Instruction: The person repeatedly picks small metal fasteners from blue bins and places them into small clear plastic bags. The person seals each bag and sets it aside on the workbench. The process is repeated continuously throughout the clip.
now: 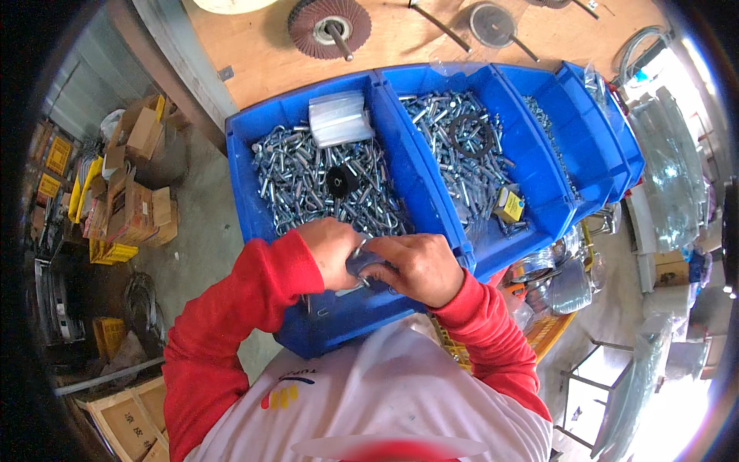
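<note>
Plywood board [246, 65] spanned the far side, brown flap wheel [306, 32] against it; opened cardboard cartons [127, 215] sat on the left. Your two hands met over the near end of the leftmost blue bin [323, 325]. Between them: a small shiny grey-blue item [359, 264], metal bits showing at it, exact kind not readable. Your right hand [422, 268] had it pinched between thumb and fingers. Your left hand [329, 248] was curled closed on its left side, fingertips hidden. Beyond your hands, that bin held loose metal fasteners [289, 181], a black disc [335, 175] and a whitish block [339, 119]. Next bin right [531, 158] had more fasteners, a dark ring [453, 138] and a small yellow box [509, 206].
</note>
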Action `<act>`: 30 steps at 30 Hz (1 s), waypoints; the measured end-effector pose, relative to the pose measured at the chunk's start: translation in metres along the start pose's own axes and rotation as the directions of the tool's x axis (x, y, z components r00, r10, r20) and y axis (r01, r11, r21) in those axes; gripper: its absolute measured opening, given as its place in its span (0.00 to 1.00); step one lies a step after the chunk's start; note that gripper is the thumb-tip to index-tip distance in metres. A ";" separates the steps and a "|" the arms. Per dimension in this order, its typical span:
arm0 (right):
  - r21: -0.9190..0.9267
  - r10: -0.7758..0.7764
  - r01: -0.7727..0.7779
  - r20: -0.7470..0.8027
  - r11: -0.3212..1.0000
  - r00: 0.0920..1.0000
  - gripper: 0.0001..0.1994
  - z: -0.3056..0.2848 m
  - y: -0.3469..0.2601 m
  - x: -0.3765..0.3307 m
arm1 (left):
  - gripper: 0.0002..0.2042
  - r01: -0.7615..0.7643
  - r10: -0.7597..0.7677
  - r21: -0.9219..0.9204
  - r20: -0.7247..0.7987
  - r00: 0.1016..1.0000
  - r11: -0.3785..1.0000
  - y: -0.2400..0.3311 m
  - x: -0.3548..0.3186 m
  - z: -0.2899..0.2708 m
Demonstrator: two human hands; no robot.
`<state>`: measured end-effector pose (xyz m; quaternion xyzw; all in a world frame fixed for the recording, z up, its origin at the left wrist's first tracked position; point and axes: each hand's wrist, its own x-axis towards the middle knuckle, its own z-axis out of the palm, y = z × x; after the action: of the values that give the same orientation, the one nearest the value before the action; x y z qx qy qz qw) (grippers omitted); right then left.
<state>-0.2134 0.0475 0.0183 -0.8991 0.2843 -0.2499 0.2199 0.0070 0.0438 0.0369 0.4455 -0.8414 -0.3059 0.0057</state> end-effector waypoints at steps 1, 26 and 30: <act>0.034 -0.021 0.023 -0.064 0.999 0.998 0.15 0.001 0.000 -0.001 | 0.17 -0.013 0.012 -0.024 -0.023 1.000 1.000 -0.001 0.000 0.002; 0.420 0.546 -0.429 -0.209 0.799 0.811 0.07 0.064 -0.009 -0.021 | 0.19 -0.018 -0.106 -0.283 -0.416 0.903 0.959 -0.040 -0.009 0.014; 0.687 0.750 -0.377 -0.383 0.621 0.539 0.06 0.041 -0.029 -0.032 | 0.22 -0.064 -0.012 -0.196 -0.366 0.930 0.979 -0.036 -0.007 0.014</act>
<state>-0.2011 0.0987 -0.0082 -0.5079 0.5473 -0.5181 0.4172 0.0343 0.0406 0.0087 0.4804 -0.7956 -0.3022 0.2120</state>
